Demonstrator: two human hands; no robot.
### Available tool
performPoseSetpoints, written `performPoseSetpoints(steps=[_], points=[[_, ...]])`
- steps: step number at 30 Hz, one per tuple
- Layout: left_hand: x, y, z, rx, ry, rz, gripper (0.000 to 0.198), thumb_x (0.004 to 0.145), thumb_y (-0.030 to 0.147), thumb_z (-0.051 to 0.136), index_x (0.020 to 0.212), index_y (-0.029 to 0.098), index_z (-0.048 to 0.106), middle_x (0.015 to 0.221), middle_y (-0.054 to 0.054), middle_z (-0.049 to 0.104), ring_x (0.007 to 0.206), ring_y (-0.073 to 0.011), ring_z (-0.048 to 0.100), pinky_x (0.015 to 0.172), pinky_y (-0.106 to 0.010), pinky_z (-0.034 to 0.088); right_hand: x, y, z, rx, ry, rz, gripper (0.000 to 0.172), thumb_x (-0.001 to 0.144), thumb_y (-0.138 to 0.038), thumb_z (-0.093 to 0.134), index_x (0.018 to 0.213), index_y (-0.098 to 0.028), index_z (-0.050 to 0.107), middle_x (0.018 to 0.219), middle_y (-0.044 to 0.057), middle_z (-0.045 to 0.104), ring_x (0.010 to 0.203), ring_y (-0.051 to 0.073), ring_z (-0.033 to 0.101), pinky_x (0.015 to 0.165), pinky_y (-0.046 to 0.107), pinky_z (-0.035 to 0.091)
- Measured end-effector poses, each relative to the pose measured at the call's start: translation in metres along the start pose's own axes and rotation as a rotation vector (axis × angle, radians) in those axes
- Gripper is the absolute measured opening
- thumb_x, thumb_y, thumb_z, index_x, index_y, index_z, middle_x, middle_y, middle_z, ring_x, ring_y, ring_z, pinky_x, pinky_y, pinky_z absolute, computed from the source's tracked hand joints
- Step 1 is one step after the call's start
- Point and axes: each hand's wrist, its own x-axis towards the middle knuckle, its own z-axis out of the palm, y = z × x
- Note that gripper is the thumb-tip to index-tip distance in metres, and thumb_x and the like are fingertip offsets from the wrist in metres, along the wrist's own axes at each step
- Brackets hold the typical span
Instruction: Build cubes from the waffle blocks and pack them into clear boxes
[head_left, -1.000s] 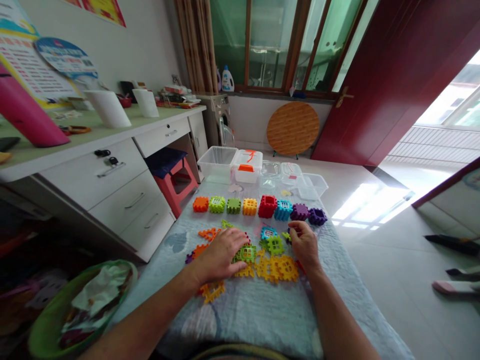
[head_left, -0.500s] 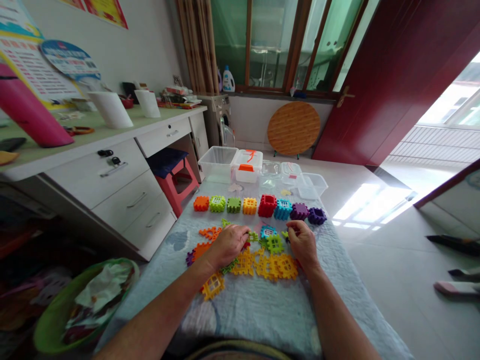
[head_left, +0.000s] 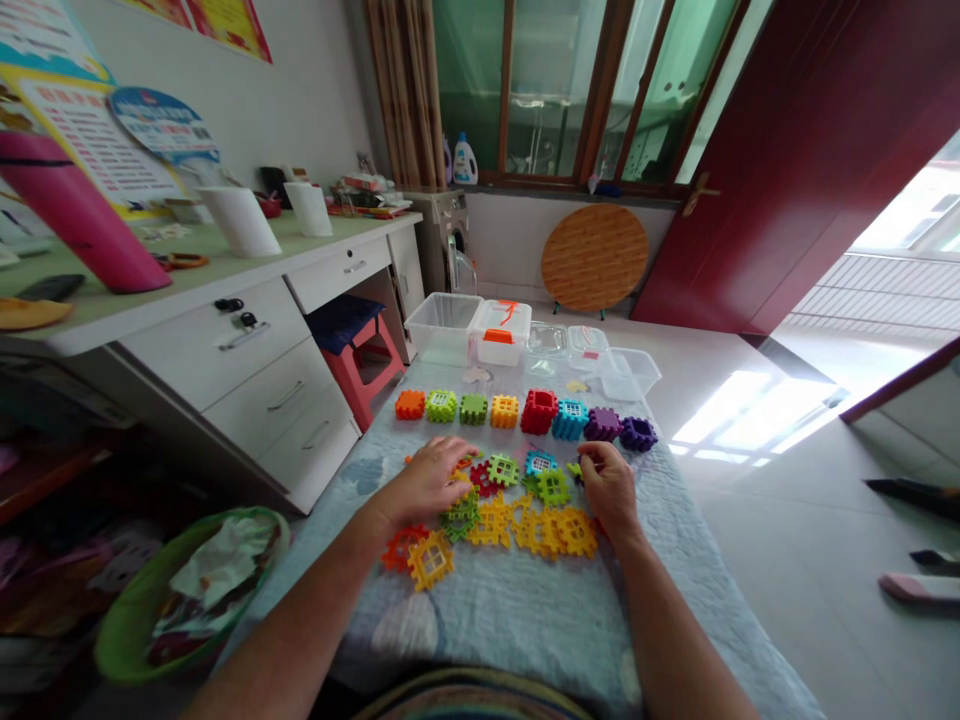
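My left hand (head_left: 429, 482) reaches over the left side of a pile of flat plastic building panels, thumb and fingers apart. Beside its fingertips lie a red panel (head_left: 486, 480) and a light green panel (head_left: 503, 469); it covers some orange ones. Below it are dark green panels (head_left: 459, 516) and a yellow window panel (head_left: 431, 561). My right hand (head_left: 609, 486) is closed in a pinch at the pile's right side. A bit of green and something dark show at its fingertips, too small to make out. Nearby lie a blue panel (head_left: 540, 463) and a green window panel (head_left: 553, 487).
Behind the panels stands a row of assembled cubes, among them a red cube (head_left: 539, 411) and a dark purple cube (head_left: 638, 433). Clear plastic boxes (head_left: 444, 330) line the table's far end. A green basket (head_left: 112, 640) is at the left, below a white desk (head_left: 172, 350).
My left hand has moved left, uncovering the red and light green panels. My right hand stays in nearly the same place. The view has shifted slightly.
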Motion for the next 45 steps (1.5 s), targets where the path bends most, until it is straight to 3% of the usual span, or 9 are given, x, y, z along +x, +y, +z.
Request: performPoseSetpoints(steps=[4,17,22,30,34,38,41,45], points=[[-0.019,-0.004,0.006,0.019,-0.106,0.008,0.049,0.069,0.016,0.063,0.118,0.02,0.058,0.122,-0.009,0.06,0.114,-0.0264,0.054,0.103,-0.043,0.038,-0.001,-0.002,0.001,-0.008,-0.004,-0.017,0.02,0.076,-0.029,0.051,0.08,-0.018,0.067,0.079,0.006,0.068,0.063,0.017,0.058,0.063,0.03,0.047],[-0.021,-0.004,0.017,-0.04,-0.011,-0.005,0.044,0.069,0.003,0.051,0.108,0.019,0.063,0.103,-0.007,0.063,0.095,-0.0197,0.061,0.088,-0.032,0.048,0.0,-0.002,0.0,-0.009,0.004,-0.009,0.02,0.075,-0.03,0.051,0.079,-0.017,0.067,0.078,0.007,0.068,0.064,0.018,0.058,0.063,0.03,0.047],[-0.023,-0.003,0.022,-0.052,0.035,0.04,0.049,0.067,-0.001,0.047,0.109,0.02,0.063,0.107,-0.006,0.063,0.1,-0.0195,0.061,0.092,-0.032,0.048,0.0,-0.004,0.0,-0.012,-0.001,-0.007,0.019,0.075,-0.03,0.052,0.079,-0.018,0.067,0.078,0.006,0.068,0.063,0.017,0.058,0.062,0.03,0.047],[-0.033,-0.008,0.009,-0.044,0.142,0.054,0.044,0.073,-0.001,0.042,0.106,0.021,0.062,0.102,-0.004,0.066,0.095,-0.017,0.061,0.089,-0.031,0.048,-0.001,-0.003,0.0,-0.018,0.003,-0.013,0.02,0.075,-0.03,0.051,0.079,-0.018,0.067,0.077,0.006,0.068,0.062,0.017,0.058,0.06,0.029,0.047],[-0.038,-0.006,0.005,0.025,0.137,0.039,0.041,0.071,0.004,0.048,0.106,0.02,0.063,0.107,-0.006,0.065,0.102,-0.0215,0.057,0.096,-0.038,0.044,-0.001,-0.004,0.0,-0.026,0.003,-0.014,0.02,0.075,-0.029,0.051,0.079,-0.018,0.066,0.077,0.006,0.068,0.062,0.017,0.058,0.062,0.03,0.047],[-0.036,-0.005,0.012,0.093,0.082,0.032,0.052,0.067,0.012,0.058,0.118,0.018,0.06,0.123,-0.011,0.058,0.117,-0.0284,0.049,0.106,-0.046,0.036,-0.001,-0.003,0.0,-0.027,-0.001,-0.016,0.02,0.075,-0.029,0.051,0.08,-0.018,0.066,0.077,0.006,0.067,0.063,0.017,0.058,0.062,0.03,0.047],[-0.031,-0.007,0.018,0.111,0.024,0.005,0.058,0.064,0.011,0.056,0.121,0.02,0.058,0.121,-0.01,0.058,0.118,-0.0282,0.048,0.108,-0.047,0.033,-0.001,-0.003,0.0,-0.022,0.005,-0.014,0.019,0.075,-0.029,0.051,0.079,-0.018,0.066,0.077,0.006,0.068,0.062,0.017,0.057,0.061,0.03,0.047],[-0.026,-0.011,0.021,0.103,-0.011,-0.007,0.061,0.059,0.008,0.055,0.119,0.023,0.059,0.118,-0.008,0.057,0.112,-0.0268,0.051,0.103,-0.044,0.037,-0.002,-0.005,0.0,-0.017,0.012,-0.02,0.019,0.075,-0.028,0.05,0.079,-0.018,0.066,0.077,0.006,0.067,0.063,0.017,0.058,0.062,0.029,0.047]])
